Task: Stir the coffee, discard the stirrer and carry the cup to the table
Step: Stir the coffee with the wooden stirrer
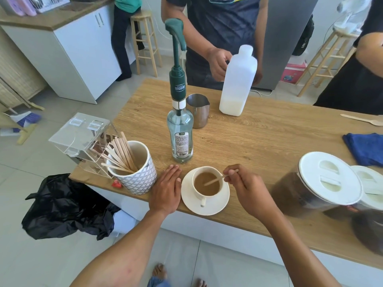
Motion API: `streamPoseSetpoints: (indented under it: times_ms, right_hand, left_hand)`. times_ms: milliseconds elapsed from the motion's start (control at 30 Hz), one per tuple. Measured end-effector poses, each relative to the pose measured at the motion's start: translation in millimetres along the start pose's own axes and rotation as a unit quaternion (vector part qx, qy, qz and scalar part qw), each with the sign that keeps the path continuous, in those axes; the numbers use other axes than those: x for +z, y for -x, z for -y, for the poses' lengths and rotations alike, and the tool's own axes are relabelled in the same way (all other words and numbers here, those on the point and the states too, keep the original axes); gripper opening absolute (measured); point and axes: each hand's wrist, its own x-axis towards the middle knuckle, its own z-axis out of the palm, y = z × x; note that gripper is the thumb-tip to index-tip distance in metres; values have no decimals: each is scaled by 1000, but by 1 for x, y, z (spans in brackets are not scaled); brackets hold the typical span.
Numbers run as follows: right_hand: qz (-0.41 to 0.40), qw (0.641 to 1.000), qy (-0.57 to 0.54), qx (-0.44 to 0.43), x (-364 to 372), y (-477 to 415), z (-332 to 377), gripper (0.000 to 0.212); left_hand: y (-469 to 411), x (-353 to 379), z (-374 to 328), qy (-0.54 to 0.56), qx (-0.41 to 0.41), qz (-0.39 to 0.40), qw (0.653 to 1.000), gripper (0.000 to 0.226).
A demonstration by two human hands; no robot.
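coffee (207,183), milky brown, sits in a white cup (204,198) on a white saucer (221,205) near the front edge of the wooden table (259,141), with the cup's handle turned toward the person. the right hand (246,189) pinches the upper end of a wooden stirrer (215,180) between thumb and fingertips. the stick slants down over the rim and its lower end is in the drink. the left hand (166,189) lies flat on the table with straight fingers, holding nothing, just beside the saucer's left rim; whether the thumb touches that rim i cannot tell. to its left stands a patterned mug (136,181) full of spare sticks, and behind the cup a syrup bottle (180,137) with a green pump.

by the look of it, the first step, the stirring, is the one in hand; discarding and carrying are not yet done. the next move calls for lifting the stick clear of the rim without flicking drops, then getting rid of it. a black bag (66,206) slumped below the table's left corner looks the likely place, though that is a guess. the cup is fairly full, so it will want a level lift, saucer and all, and a steady walk. where it is to be set down is not in view.
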Motion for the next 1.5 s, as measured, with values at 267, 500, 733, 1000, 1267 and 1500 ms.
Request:
streamPoseSetpoints:
  times_ms: [267,500,733,1000,1267,1500]
  right_hand:
    - [-9,1000,-3,8,0,0,0,19]
    - [-50,998,-6,33,-4,0,-2,20]
    - [-67,996,-2,59,-3,3,-2,22]
    - [-82,995,-12,62,-4,5,-4,21]
    - [-62,997,-15,53,-9,6,-7,21]
    - [-36,998,-19,54,-5,10,-9,21]
  left_hand:
    - [0,-1,0,3,-3,0,1000,51]
    - [0,-2,-3,-1,-5,4,1000,52]
    - [0,-2,-2,-4,-4,9,1000,52]
    - [0,-3,-2,-13,0,8,1000,51]
    - [-1,-2,2,-26,9,14,1000,50]
    - [1,-1,1,-31,5,20,999,50]
